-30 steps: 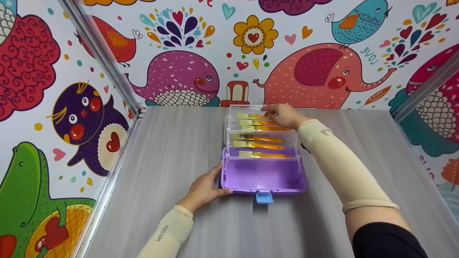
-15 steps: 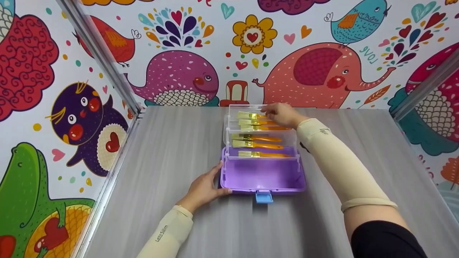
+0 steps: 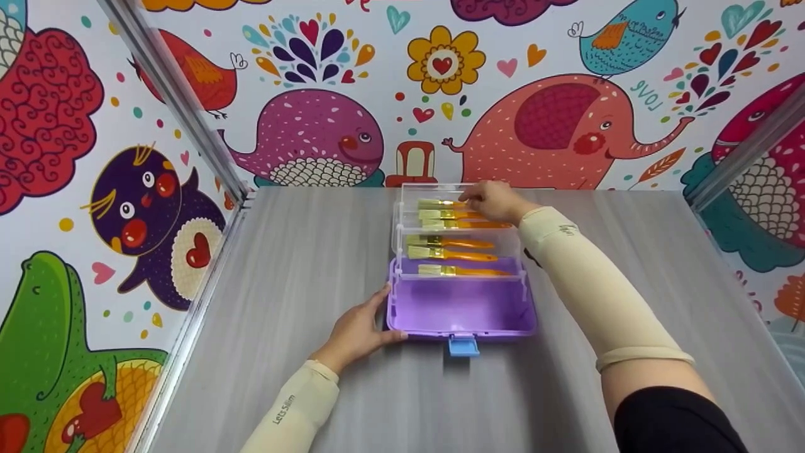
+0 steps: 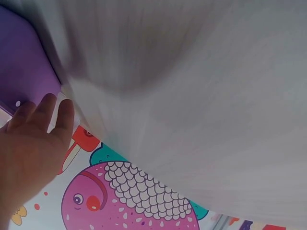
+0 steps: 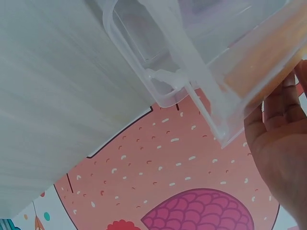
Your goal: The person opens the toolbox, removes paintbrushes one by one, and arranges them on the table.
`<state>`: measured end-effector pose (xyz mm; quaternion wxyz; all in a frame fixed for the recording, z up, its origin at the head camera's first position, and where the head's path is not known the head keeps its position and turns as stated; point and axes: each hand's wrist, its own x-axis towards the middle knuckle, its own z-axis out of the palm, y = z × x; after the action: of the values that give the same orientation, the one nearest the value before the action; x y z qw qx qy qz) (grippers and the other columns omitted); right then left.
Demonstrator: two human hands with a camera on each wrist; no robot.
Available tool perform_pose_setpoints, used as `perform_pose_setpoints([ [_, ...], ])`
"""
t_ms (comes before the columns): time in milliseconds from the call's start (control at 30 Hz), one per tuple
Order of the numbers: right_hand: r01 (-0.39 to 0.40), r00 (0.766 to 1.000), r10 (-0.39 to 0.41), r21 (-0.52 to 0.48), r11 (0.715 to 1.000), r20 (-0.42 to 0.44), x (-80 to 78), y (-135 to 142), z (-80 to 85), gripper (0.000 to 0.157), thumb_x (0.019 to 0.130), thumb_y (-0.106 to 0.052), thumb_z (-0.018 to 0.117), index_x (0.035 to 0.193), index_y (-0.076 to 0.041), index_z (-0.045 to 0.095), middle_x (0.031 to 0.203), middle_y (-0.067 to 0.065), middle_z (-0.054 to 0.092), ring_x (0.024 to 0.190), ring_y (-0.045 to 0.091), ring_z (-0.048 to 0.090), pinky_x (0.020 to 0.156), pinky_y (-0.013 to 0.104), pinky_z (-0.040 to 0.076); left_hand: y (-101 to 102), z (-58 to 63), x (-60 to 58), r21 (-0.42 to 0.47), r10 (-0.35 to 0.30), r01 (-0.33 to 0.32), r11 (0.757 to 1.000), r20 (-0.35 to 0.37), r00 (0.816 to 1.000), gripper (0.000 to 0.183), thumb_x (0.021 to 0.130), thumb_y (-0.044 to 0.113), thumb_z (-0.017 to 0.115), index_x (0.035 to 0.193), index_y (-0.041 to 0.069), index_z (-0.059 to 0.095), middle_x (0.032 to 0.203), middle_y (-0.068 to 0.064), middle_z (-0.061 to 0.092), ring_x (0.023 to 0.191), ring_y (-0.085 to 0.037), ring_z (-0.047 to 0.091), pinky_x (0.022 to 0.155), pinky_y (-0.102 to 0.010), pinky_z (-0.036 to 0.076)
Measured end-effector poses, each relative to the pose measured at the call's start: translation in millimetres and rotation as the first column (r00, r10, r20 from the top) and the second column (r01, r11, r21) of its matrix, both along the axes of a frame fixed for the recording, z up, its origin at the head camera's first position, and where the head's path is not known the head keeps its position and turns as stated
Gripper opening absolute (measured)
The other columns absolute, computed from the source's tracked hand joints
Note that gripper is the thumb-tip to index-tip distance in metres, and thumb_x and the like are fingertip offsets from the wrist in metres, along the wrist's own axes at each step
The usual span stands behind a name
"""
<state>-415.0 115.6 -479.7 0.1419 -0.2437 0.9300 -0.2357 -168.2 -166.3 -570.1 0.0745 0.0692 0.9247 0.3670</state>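
Note:
A purple box [image 3: 461,308] stands with its stepped clear plastic trays [image 3: 410,218] raised toward the back. Flat paintbrushes with orange handles and pale bristles lie in the trays, such as this lower paintbrush [image 3: 451,253]. My right hand [image 3: 500,201] is at the topmost tray, fingertips pinching the handle of the rearmost paintbrush [image 3: 440,204]. The right wrist view has that hand [image 5: 278,120] at the tray's edge, its fingers partly hidden. At the box's front left corner my left hand [image 3: 358,330] rests, fingers extended along the side and thumb at the front.
A blue latch [image 3: 463,346] hangs at the box's front. The grey tabletop [image 3: 302,251] spreads around the box. Printed cartoon walls [image 3: 314,132] rise behind and at the sides, with metal rails [image 3: 182,107] at the corners.
The rearmost paintbrush has shifted and turned slightly under the right fingertips. Both hands and the box stay nearly in place.

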Motion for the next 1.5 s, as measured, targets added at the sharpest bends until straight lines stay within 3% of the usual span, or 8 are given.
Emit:
perform_pose_setpoints([
  [233,-0.037,0.999,0.036,-0.012,0.999,-0.036,2.5,5,0.7,0.027,0.097,-0.006,0.059,0.120,-0.005,0.073,0.116,0.011,0.069,0.109,0.028,0.060,0.101,0.047,0.046,3,1.5,-0.1,-0.004,0.004,-0.004,1.000,0.012,1.000,0.103,0.076,0.047,0.084,0.157,0.014,0.031,0.151,-0.018,0.042,0.133,-0.039,0.045,0.109,-0.050,0.036],
  [400,-0.005,0.999,0.004,-0.017,1.000,-0.050,6.4,9,1.4,0.027,0.096,-0.005,0.061,0.120,-0.007,0.073,0.114,0.010,0.069,0.103,0.027,0.060,0.097,0.045,0.048,5,2.6,-0.5,-0.006,-0.009,0.009,1.000,0.007,1.000,0.104,0.076,0.049,0.084,0.157,0.013,0.031,0.151,-0.019,0.043,0.134,-0.040,0.045,0.109,-0.050,0.036],
  [667,-0.010,0.989,0.006,-0.025,1.000,-0.147,10.7,14,5.0,0.027,0.093,0.001,0.064,0.115,-0.009,0.076,0.110,0.007,0.071,0.099,0.025,0.062,0.095,0.043,0.051,9,2.6,-2.0,-0.008,-0.029,0.029,1.000,-0.010,1.000,0.103,0.076,0.049,0.083,0.157,0.011,0.032,0.149,-0.020,0.045,0.132,-0.039,0.047,0.108,-0.050,0.038],
  [967,0.046,0.976,-0.053,-0.035,0.998,-0.212,19.4,27,25.7,0.027,0.095,-0.004,0.066,0.121,-0.010,0.073,0.113,0.007,0.068,0.099,0.025,0.061,0.095,0.043,0.051,10,3.5,-2.9,-0.021,-0.035,0.035,0.999,0.007,0.999,0.104,0.076,0.050,0.083,0.157,0.012,0.031,0.151,-0.019,0.043,0.134,-0.038,0.045,0.110,-0.049,0.036],
  [1200,0.056,0.961,-0.069,-0.059,0.997,-0.268,30.6,58,38.2,0.028,0.094,-0.006,0.069,0.121,-0.008,0.072,0.113,0.008,0.068,0.099,0.026,0.062,0.092,0.044,0.053,7,2.7,-0.7,-0.022,-0.011,0.012,1.000,0.012,1.000,0.103,0.076,0.047,0.084,0.157,0.010,0.031,0.152,-0.018,0.042,0.133,-0.040,0.046,0.109,-0.051,0.037],
  [1333,0.108,0.967,-0.136,-0.138,0.984,-0.214,39.7,85,34.2,0.029,0.093,-0.003,0.068,0.122,-0.004,0.071,0.113,0.011,0.068,0.096,0.028,0.062,0.089,0.047,0.055,5,2.8,0.5,-0.021,0.004,-0.003,1.000,0.030,1.000,0.103,0.077,0.046,0.084,0.157,0.011,0.030,0.153,-0.018,0.041,0.133,-0.041,0.045,0.109,-0.052,0.036],
  [1500,0.269,0.961,-0.277,-0.221,0.938,-0.009,57.7,123,19.3,0.033,0.096,-0.004,0.064,0.128,-0.002,0.066,0.115,0.015,0.067,0.097,0.032,0.061,0.087,0.049,0.055,2,3.2,1.4,-0.027,0.015,-0.013,1.000,0.045,0.999,0.103,0.077,0.046,0.084,0.158,0.011,0.029,0.153,-0.019,0.041,0.134,-0.040,0.044,0.109,-0.052,0.036],
])
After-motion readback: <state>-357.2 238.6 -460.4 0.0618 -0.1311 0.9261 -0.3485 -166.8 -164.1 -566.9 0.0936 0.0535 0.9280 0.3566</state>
